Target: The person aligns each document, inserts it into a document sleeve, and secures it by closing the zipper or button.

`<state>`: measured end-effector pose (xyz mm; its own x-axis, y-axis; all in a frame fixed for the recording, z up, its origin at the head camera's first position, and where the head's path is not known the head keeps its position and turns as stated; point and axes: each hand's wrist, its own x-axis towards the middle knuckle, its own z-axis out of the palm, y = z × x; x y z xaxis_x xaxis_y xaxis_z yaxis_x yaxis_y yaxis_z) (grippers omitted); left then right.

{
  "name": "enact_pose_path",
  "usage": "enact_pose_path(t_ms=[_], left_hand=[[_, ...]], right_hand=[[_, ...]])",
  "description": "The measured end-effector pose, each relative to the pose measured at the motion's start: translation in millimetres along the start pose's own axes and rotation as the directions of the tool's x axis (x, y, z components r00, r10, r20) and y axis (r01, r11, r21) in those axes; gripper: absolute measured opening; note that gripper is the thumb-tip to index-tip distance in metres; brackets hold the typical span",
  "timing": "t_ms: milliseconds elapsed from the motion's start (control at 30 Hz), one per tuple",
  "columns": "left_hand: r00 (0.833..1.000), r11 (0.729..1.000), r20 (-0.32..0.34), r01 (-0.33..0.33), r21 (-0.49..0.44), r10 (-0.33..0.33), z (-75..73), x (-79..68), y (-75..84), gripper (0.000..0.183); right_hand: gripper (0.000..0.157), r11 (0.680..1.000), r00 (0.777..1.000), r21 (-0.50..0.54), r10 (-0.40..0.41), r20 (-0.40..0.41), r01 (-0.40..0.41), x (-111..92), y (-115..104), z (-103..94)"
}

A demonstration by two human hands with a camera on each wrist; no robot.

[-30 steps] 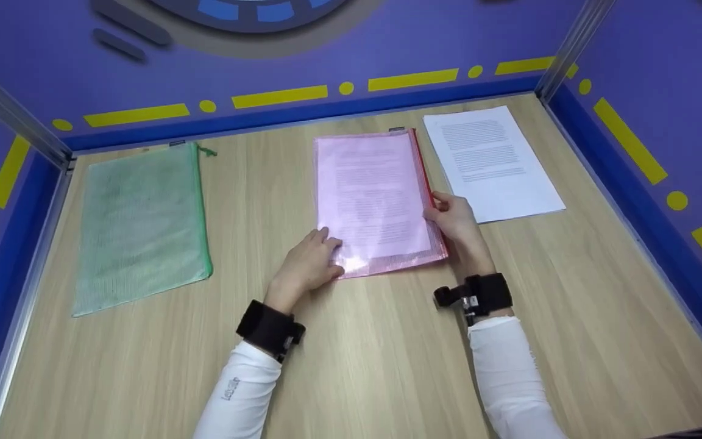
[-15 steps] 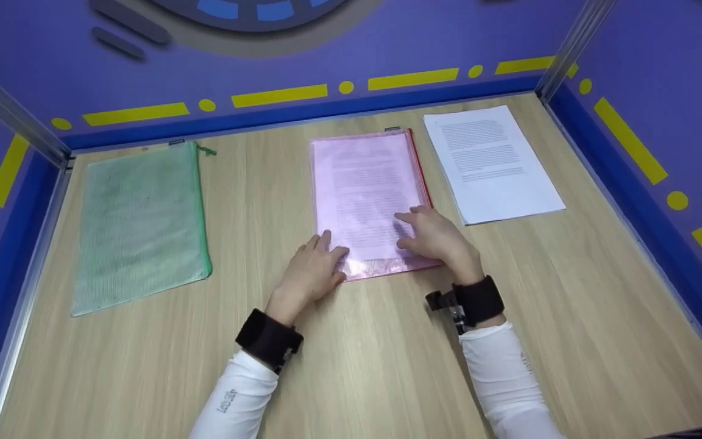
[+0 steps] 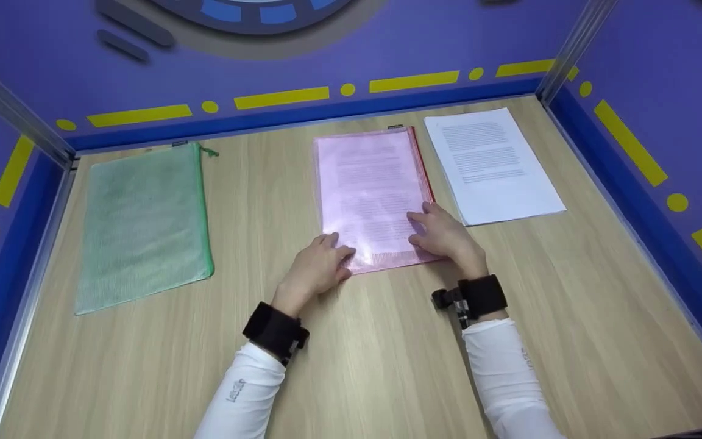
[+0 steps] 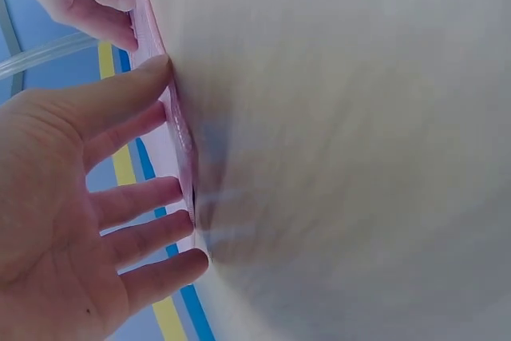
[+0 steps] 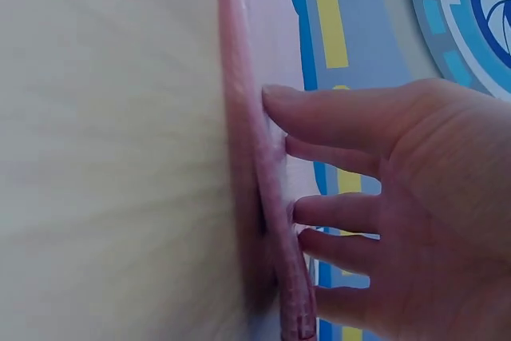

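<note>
A pink zip folder [image 3: 366,183] with printed paper inside lies flat in the middle of the table in the head view. Its red zip runs along the right edge. My left hand [image 3: 317,265] touches the near left corner, fingers spread and fairly straight; in the left wrist view the thumb [image 4: 132,93] lies at the folder's edge. The right hand [image 3: 445,235] rests over the near right corner with fingers extended. In the right wrist view its fingertips meet the pink edge [image 5: 267,141]. Neither hand curls round the folder.
A green zip folder [image 3: 144,225] lies at the left of the wooden table [image 3: 363,360]. To the right of the pink folder is a stack of printed sheets [image 3: 497,164]. Purple panels [image 3: 302,67] wall the table at the back and sides.
My right hand has let go of the folder's right edge and moved onto its near right corner. The folder has shifted slightly, first left and then back right; the left hand shifted with it.
</note>
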<state>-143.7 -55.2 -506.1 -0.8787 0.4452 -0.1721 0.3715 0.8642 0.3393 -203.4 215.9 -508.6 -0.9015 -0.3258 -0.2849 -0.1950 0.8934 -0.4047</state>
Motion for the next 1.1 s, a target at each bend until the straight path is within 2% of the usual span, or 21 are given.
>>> enact_pose_path(t_ms=[267, 467, 633, 733, 933, 1100], left_hand=[[0.995, 0.999, 0.089, 0.049, -0.023, -0.046, -0.7, 12.4, 6.1, 0.048], [0.996, 0.998, 0.069, 0.061, -0.018, -0.06, -0.2, 17.5, 12.0, 0.046], [0.995, 0.998, 0.072, 0.069, -0.009, -0.068, 1.8, 22.5, 15.4, 0.046], [0.995, 0.998, 0.079, 0.065, 0.002, -0.065, 2.3, 24.6, 17.5, 0.047], [0.995, 0.998, 0.081, 0.055, 0.031, -0.057, 1.6, 28.4, 18.4, 0.048], [0.994, 0.998, 0.094, 0.061, 0.027, -0.063, -0.5, 30.4, 16.8, 0.05]], right_hand=[[0.054, 0.997, 0.999, 0.078, -0.022, -0.029, 0.024, 4, 18, 0.4], [0.052, 1.0, 1.0, 0.012, -0.021, 0.019, 0.021, -8, 6, -8.7], [0.055, 1.0, 0.998, 0.03, -0.008, 0.055, 0.006, -12, 1, -10.6], [0.055, 0.999, 0.999, 0.049, 0.014, 0.042, -0.016, -10, 4, -7.5], [0.053, 0.998, 1.0, 0.063, -0.001, -0.002, 0.001, -6, 10, -4.2], [0.054, 0.998, 1.0, 0.062, 0.002, -0.004, -0.002, -3, 10, -3.9]])
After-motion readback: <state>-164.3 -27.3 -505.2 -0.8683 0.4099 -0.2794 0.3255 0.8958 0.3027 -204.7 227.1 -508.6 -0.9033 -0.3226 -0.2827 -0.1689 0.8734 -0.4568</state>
